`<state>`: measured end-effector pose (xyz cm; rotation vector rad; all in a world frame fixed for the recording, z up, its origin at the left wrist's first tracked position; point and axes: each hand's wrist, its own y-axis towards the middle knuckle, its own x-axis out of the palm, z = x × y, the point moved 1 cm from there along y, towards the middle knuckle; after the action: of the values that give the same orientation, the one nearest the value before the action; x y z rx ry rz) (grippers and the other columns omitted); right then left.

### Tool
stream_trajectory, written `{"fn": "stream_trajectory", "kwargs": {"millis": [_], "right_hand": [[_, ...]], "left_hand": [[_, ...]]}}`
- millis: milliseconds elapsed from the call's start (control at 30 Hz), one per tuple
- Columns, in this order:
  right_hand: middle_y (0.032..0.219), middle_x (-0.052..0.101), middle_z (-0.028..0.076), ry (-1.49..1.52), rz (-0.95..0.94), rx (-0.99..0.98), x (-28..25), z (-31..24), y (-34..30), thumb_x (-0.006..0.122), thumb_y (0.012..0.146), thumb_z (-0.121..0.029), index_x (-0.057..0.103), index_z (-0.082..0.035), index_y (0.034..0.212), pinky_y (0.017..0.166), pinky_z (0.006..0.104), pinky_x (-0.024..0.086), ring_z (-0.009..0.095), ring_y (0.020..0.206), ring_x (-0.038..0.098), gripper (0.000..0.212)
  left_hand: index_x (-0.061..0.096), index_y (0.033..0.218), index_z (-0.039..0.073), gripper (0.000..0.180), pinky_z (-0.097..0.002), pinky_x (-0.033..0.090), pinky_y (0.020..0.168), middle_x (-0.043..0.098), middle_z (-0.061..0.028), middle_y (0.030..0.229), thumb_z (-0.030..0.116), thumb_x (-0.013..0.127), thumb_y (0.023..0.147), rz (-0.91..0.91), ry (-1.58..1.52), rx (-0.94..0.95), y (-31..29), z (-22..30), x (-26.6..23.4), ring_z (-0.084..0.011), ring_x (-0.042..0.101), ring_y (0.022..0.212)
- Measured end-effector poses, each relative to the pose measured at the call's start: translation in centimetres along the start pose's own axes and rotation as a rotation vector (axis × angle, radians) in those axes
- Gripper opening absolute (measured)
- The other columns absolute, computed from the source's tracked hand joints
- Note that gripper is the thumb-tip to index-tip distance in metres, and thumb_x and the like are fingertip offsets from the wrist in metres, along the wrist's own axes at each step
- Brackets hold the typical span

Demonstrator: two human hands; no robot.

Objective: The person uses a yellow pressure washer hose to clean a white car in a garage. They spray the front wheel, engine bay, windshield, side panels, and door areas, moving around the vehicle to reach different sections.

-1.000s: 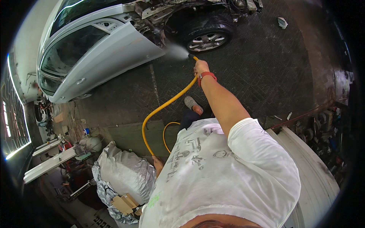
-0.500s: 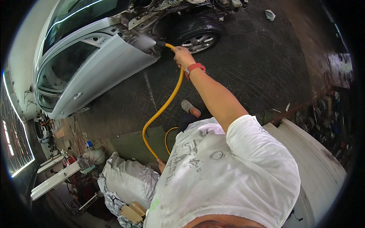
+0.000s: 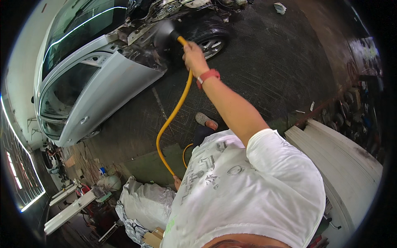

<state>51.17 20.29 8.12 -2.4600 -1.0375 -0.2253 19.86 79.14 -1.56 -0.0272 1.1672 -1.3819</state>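
Note:
Stretched out ahead, my right hand (image 3: 193, 57) is closed around a yellow hose (image 3: 178, 106). At the hose's end is a dark nozzle (image 3: 175, 35), from which a pale, blurred spray (image 3: 165, 29) comes out. The spray falls on bare metal by the wheel arch of a silver car (image 3: 99, 93). Just right of the nozzle is the front wheel (image 3: 211, 46). The hose curves down past my shirt to my left hand (image 3: 177, 182), low at my side, with its fingers closed on the hose. Most of that hand is hidden behind the shirt.
Dark textured matting (image 3: 264, 74) covers the floor by the car. White panels (image 3: 326, 153) lie at the right. Silver sheeting (image 3: 144, 202), cardboard (image 3: 154, 237) and a small tank (image 3: 111, 182) are at the lower left. A pale scrap (image 3: 280, 8) lies far right.
My right hand has moved forward and slightly left with the nozzle. The spray has shifted from beside the door's front edge to the wheel arch area. My left hand keeps its hold.

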Motion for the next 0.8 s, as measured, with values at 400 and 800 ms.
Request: {"fn": "stream_trajectory", "kwargs": {"millis": [400,800], "right_hand": [[0.081,0.070,0.018,-0.372,0.172,-0.218,-17.1,-11.3,15.8,0.057,0.088,-0.010,0.069,0.001,0.116,0.050,0.0415,0.053,0.029,0.059,0.068,0.032],[0.098,0.075,0.024,-0.362,0.282,-0.199,-12.9,-8.3,12.6,0.056,0.094,-0.021,0.065,0.001,0.133,0.069,0.0426,0.059,0.034,0.077,0.075,0.046]], "left_hand": [[0.055,0.081,-0.001,0.062,-0.0363,0.036,0.058,0.048,-0.0055,0.067,0.049,0.039,0.114,-0.141,0.115,0.305,-1.4,13.8,5.0,-0.0158,0.043,0.064],[0.055,0.083,-0.002,0.068,-0.0409,0.038,0.058,0.050,-0.0099,0.065,0.056,0.035,0.113,-0.156,0.219,0.291,0.0,9.2,4.1,-0.0206,0.044,0.061]]}}
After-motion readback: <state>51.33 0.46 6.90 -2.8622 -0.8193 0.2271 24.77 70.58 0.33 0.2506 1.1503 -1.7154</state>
